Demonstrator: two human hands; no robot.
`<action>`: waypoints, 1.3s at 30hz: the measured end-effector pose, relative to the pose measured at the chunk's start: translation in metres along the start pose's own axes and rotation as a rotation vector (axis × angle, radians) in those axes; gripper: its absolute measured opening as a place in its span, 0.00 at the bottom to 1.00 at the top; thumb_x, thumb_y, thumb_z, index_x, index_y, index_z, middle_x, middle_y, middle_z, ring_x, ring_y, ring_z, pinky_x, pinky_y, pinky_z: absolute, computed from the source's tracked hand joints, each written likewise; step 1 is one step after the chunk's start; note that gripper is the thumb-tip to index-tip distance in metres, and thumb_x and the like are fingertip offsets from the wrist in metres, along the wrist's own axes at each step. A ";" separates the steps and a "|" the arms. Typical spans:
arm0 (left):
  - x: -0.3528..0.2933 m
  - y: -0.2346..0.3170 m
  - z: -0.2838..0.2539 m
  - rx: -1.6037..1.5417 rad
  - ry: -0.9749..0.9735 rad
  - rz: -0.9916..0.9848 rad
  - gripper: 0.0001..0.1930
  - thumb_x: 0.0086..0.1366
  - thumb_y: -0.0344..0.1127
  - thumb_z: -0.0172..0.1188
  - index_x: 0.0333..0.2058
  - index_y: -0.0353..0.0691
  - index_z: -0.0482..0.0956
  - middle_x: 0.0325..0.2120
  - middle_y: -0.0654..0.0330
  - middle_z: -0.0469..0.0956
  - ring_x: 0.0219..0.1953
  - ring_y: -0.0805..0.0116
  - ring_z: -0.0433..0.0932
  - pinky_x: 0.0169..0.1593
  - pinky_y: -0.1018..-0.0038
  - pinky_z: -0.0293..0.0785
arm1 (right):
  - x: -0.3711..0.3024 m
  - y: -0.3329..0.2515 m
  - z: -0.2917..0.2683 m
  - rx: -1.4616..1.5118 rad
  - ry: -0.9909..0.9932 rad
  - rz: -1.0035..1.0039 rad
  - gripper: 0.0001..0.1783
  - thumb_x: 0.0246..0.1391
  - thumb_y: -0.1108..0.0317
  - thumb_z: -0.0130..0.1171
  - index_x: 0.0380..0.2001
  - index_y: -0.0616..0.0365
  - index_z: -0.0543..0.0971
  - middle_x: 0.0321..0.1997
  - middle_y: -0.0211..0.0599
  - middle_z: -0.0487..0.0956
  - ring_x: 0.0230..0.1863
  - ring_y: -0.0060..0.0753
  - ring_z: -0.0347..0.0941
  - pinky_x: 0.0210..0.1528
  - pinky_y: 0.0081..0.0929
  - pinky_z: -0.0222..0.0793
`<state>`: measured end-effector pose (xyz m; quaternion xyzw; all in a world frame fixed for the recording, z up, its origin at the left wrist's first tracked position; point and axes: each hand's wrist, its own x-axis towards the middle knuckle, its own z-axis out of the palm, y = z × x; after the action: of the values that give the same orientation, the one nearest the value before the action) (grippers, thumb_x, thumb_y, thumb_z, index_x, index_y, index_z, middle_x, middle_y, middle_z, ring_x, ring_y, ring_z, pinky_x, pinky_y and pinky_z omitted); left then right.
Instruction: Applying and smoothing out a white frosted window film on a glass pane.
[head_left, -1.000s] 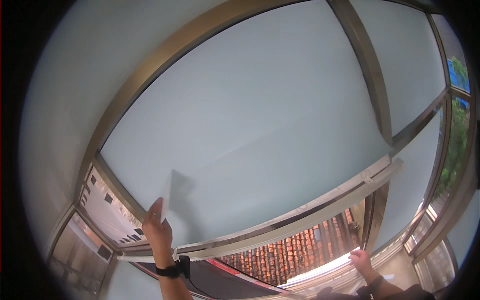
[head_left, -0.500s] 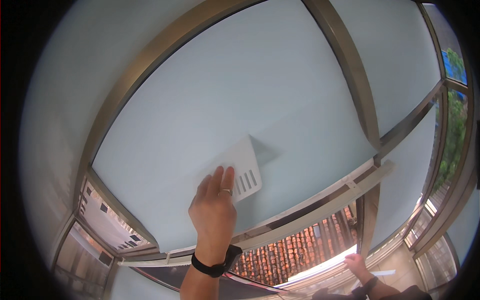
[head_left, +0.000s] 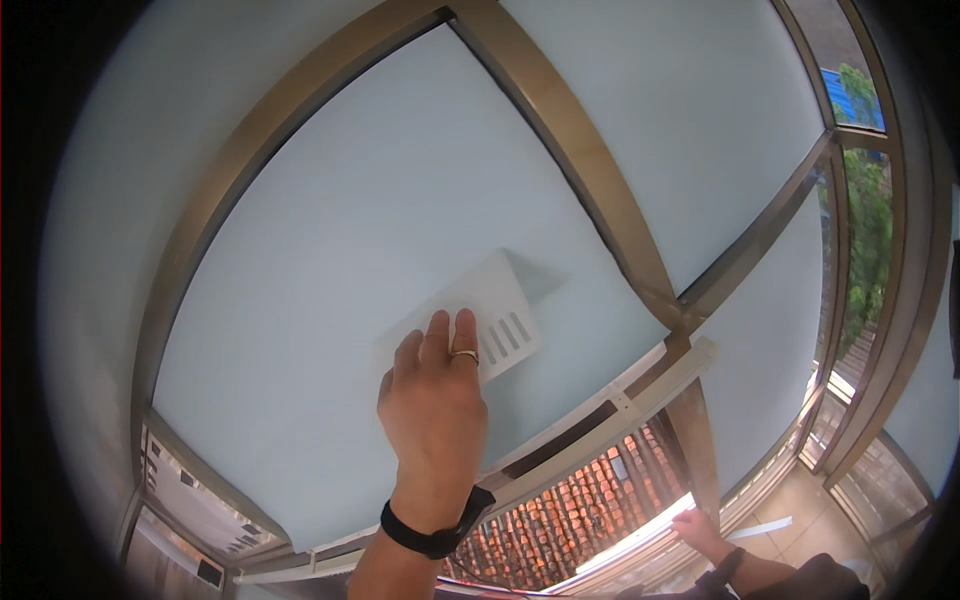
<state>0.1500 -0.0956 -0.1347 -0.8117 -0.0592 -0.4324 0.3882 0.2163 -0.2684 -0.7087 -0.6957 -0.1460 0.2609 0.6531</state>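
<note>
A flat white plastic squeegee (head_left: 508,300) with a row of slots lies tilted against a pale blue, sheet-covered pane (head_left: 330,270). My left hand (head_left: 435,405) is closed over its lower left part, fingers on top, a ring on one finger and a black band on the wrist. The thumb is hidden. Low on the right, my right hand (head_left: 703,532) is by the white window ledge (head_left: 630,547), fingers bent. It is small in view, and whatever is under the fingers cannot be made out.
Bronze metal frames (head_left: 570,130) border the pane. Below it runs a pale rail (head_left: 610,410), with red roof tiles (head_left: 560,530) outside. More pale panes (head_left: 690,110) and a window with greenery (head_left: 865,240) stand to the right. A white strip (head_left: 765,527) lies at the lower right.
My left hand and the squeegee have moved to the right across the pane, closer to the right-hand frame. The view has shifted too. My right hand stays by the ledge.
</note>
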 end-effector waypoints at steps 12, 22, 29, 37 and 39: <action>0.064 0.053 0.013 0.062 0.054 0.126 0.19 0.57 0.29 0.58 0.48 0.41 0.81 0.48 0.61 0.80 0.43 0.60 0.79 0.37 0.68 0.78 | 0.008 0.012 -0.008 0.002 0.007 0.022 0.17 0.50 0.65 0.62 0.40 0.68 0.82 0.30 0.45 0.84 0.28 0.33 0.83 0.35 0.29 0.78; 0.069 0.058 0.011 0.106 0.020 0.119 0.21 0.54 0.29 0.58 0.50 0.40 0.80 0.47 0.61 0.79 0.42 0.63 0.77 0.34 0.71 0.75 | 0.014 0.028 -0.013 0.027 0.026 0.068 0.17 0.51 0.65 0.61 0.39 0.68 0.82 0.30 0.44 0.84 0.27 0.33 0.83 0.35 0.29 0.78; 0.038 0.047 -0.017 -0.114 -0.014 0.089 0.21 0.51 0.23 0.58 0.47 0.39 0.82 0.46 0.56 0.81 0.44 0.61 0.80 0.41 0.68 0.79 | 0.012 0.000 -0.001 0.097 -0.014 0.088 0.15 0.50 0.67 0.62 0.38 0.69 0.82 0.30 0.44 0.84 0.28 0.33 0.83 0.34 0.29 0.78; -0.129 -0.034 -0.078 -0.764 0.293 -0.955 0.15 0.65 0.19 0.53 0.50 0.22 0.75 0.45 0.49 0.80 0.47 0.63 0.79 0.54 0.69 0.73 | -0.005 -0.087 0.022 0.191 -0.227 0.147 0.16 0.54 0.66 0.62 0.41 0.69 0.82 0.33 0.40 0.83 0.30 0.28 0.82 0.35 0.24 0.77; -0.187 -0.049 -0.097 -0.634 0.340 -1.135 0.17 0.65 0.21 0.55 0.52 0.22 0.73 0.45 0.50 0.80 0.45 0.63 0.80 0.50 0.70 0.75 | -0.010 -0.117 0.035 0.289 -0.361 0.074 0.17 0.55 0.66 0.63 0.43 0.68 0.81 0.35 0.38 0.83 0.33 0.27 0.82 0.37 0.24 0.77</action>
<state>-0.0500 -0.0830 -0.2150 -0.6501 -0.2850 -0.6878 -0.1523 0.2048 -0.2326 -0.5925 -0.5417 -0.1959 0.4233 0.6993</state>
